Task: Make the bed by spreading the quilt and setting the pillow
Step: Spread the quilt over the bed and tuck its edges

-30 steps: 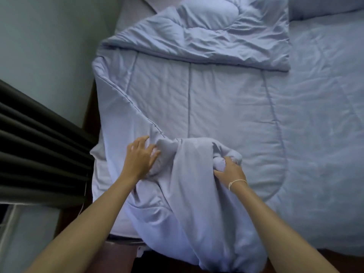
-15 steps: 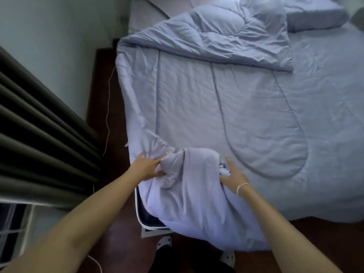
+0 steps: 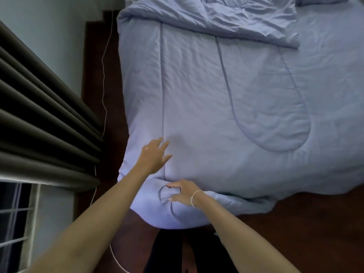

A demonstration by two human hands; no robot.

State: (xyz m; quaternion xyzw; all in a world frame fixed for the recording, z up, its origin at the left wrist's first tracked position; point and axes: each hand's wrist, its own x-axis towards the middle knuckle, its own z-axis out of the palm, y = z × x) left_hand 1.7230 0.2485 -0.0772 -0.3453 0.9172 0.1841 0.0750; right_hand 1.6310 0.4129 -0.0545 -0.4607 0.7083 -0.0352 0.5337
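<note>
Lilac quilt (image 3: 216, 115) covers bed — dark wood floor (image 3: 305, 223).

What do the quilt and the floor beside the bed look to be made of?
Quilt: soft, matte, padded woven fabric, likely cotton or microfibre; it wrinkles, shows stitched channels and bunches in the right hand. Floor: dark reddish-brown, faintly glossy, probably wood or laminate; grain unclear.

I see no readable txt, labels, brands or nos. anywhere in view; nothing printed on any surface that I can make out.
</note>
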